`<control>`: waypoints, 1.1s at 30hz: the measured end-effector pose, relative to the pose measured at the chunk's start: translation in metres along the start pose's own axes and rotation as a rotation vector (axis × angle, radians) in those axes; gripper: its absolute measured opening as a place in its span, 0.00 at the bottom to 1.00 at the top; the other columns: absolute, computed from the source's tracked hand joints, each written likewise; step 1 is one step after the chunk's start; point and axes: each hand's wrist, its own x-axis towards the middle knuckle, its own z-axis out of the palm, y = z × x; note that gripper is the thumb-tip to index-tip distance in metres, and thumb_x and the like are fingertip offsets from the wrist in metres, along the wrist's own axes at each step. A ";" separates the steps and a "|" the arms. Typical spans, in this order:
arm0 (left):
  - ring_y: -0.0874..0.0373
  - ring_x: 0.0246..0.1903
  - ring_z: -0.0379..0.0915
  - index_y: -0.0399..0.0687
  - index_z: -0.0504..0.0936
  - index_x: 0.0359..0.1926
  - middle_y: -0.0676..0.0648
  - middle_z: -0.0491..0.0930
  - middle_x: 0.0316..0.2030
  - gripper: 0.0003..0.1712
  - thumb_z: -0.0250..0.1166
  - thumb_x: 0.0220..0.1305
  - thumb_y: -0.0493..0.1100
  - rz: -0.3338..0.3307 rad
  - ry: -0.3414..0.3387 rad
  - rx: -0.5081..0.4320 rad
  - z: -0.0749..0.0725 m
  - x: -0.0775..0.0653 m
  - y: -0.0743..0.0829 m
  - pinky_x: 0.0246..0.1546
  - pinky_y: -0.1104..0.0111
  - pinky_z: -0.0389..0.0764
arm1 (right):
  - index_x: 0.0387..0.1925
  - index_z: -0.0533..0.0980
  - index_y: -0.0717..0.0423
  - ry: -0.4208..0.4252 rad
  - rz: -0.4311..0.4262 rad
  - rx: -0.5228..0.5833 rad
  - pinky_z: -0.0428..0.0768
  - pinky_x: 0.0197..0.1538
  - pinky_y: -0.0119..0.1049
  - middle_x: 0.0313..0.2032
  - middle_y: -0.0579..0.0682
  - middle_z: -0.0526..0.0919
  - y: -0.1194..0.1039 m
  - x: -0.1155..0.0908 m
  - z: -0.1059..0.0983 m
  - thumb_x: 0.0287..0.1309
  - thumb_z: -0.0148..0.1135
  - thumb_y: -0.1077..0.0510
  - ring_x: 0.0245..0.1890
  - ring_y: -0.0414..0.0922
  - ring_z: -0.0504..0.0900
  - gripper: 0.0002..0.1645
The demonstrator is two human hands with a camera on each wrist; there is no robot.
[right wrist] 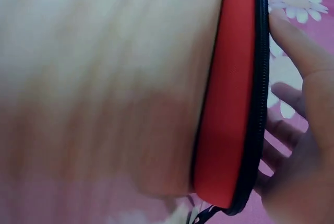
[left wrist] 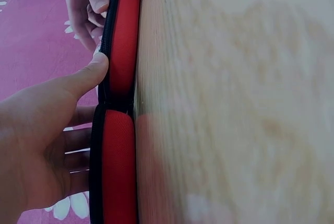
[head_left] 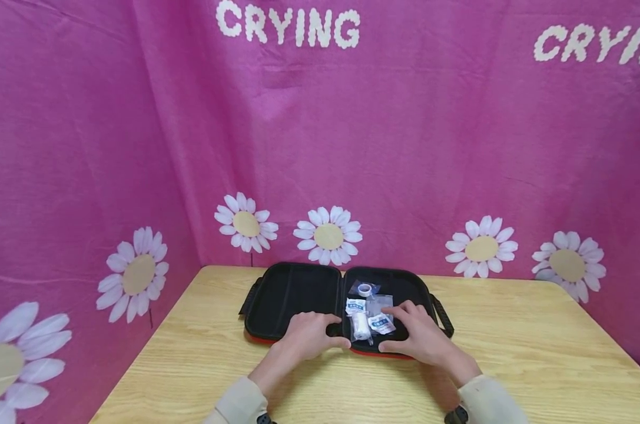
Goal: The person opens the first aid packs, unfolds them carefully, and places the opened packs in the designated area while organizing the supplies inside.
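Observation:
A zip case (head_left: 309, 294), black inside and red outside, lies spread flat on the table. Its right half holds a white tape roll (head_left: 364, 290) in a clear bag, a wrapped white bandage roll (head_left: 360, 325), a white packet (head_left: 356, 305) and another packet (head_left: 381, 323), both with blue print. My left hand (head_left: 311, 337) is over the near edge by the hinge; in the left wrist view its thumb (left wrist: 96, 67) touches the zipped rim. Above the right half's near edge is my right hand (head_left: 423, 334), fingers spread and loosely bent, close to the packets. Neither hand visibly grips anything.
The wooden table (head_left: 526, 347) extends to both sides and in front of the case. A black handle (head_left: 443, 316) sticks out at the case's right side. Behind hangs a pink cloth (head_left: 404, 147) with daisies and white letters.

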 end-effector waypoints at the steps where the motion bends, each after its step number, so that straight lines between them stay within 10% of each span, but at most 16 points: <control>1: 0.55 0.43 0.81 0.62 0.84 0.57 0.53 0.87 0.49 0.38 0.64 0.51 0.77 0.000 0.000 0.000 0.000 0.000 0.001 0.35 0.64 0.76 | 0.61 0.76 0.48 0.011 0.013 -0.003 0.74 0.48 0.43 0.46 0.47 0.75 0.000 -0.002 0.000 0.42 0.73 0.29 0.47 0.43 0.69 0.47; 33: 0.56 0.51 0.79 0.60 0.81 0.60 0.54 0.83 0.54 0.34 0.64 0.59 0.71 0.050 -0.069 -0.077 -0.007 0.003 -0.007 0.45 0.57 0.78 | 0.60 0.75 0.65 -0.139 -0.016 0.301 0.72 0.35 0.28 0.32 0.45 0.77 0.025 -0.020 -0.012 0.51 0.74 0.44 0.29 0.31 0.71 0.41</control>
